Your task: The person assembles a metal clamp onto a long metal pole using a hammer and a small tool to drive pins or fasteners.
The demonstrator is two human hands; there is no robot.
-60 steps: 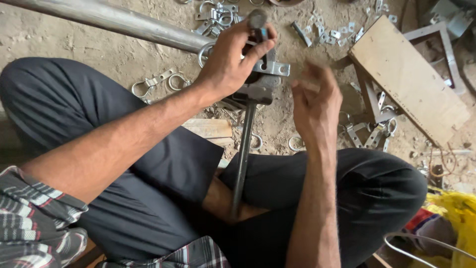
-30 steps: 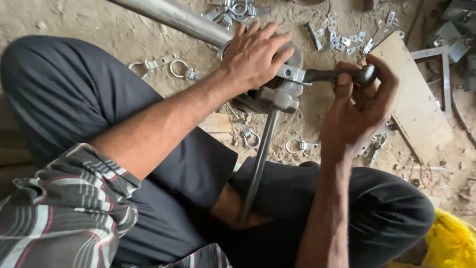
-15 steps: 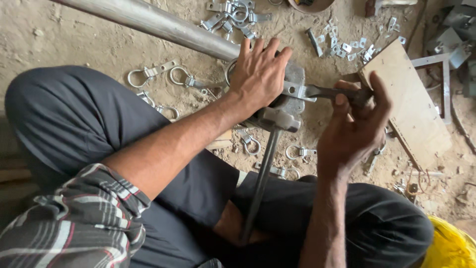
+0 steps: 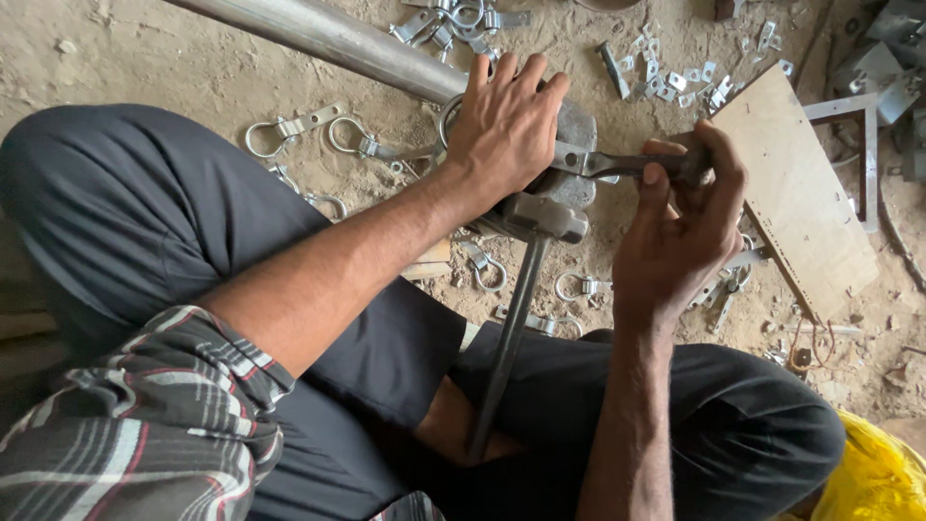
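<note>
Steel clamp (image 4: 569, 159) sits on the hammer head (image 4: 540, 217), my left hand (image 4: 502, 125) pressing flat on it, my right hand (image 4: 680, 217) closed around the wrench (image 4: 617, 164), tightening apparently unfinished.

1. No labels, signs or screens show anywhere in the view.
2. The only thing that could pass for a package is a yellow plastic bag (image 4: 873, 478) at about five o'clock, in the bottom corner. It is crumpled and glossy, plain yellow, cut off by the frame edge, and lies on the dirt floor (image 4: 145, 58) just beside the person's dark-trousered knee. Its contents cannot be seen.
</note>
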